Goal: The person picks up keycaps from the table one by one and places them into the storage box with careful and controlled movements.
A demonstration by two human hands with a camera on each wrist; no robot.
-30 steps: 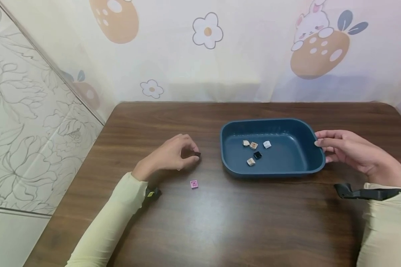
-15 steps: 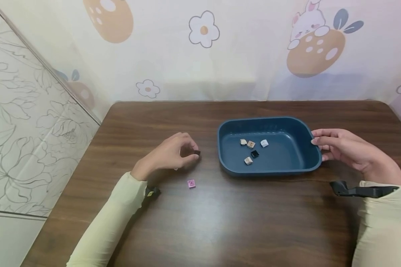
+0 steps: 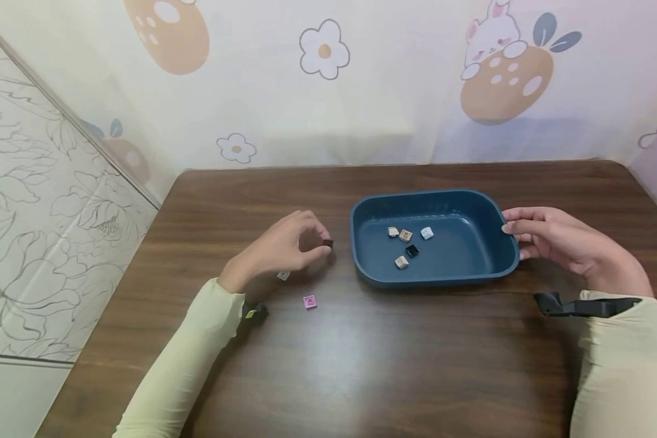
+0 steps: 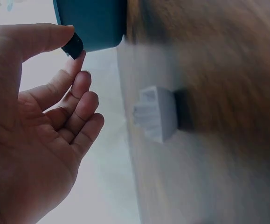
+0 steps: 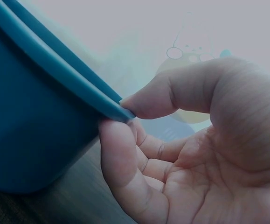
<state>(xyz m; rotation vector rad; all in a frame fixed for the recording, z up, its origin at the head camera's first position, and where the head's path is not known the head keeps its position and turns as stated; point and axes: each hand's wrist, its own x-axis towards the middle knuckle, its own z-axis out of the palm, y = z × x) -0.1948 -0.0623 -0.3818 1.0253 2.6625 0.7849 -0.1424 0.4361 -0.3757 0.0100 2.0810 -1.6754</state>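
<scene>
My left hand pinches a small black keycap between thumb and index finger, a little left of a blue plastic basin. The left wrist view shows this black keycap at the fingertips, the other fingers loosely bent. A white keycap lies on the table below that hand. Nearer the front is a pink keycap, its hollow side apparently up. At the basin's right end, my right hand grips the rim between thumb and fingers.
Inside the basin are several keycaps, among them a black one, a beige one and a white one. The brown wooden table ends at a patterned wall covering behind.
The left hand with the black keycap has risen slightly and moved nearer the basin, uncovering the white keycap. The right hand keeps its grip on the rim. The head view has shifted slightly.
</scene>
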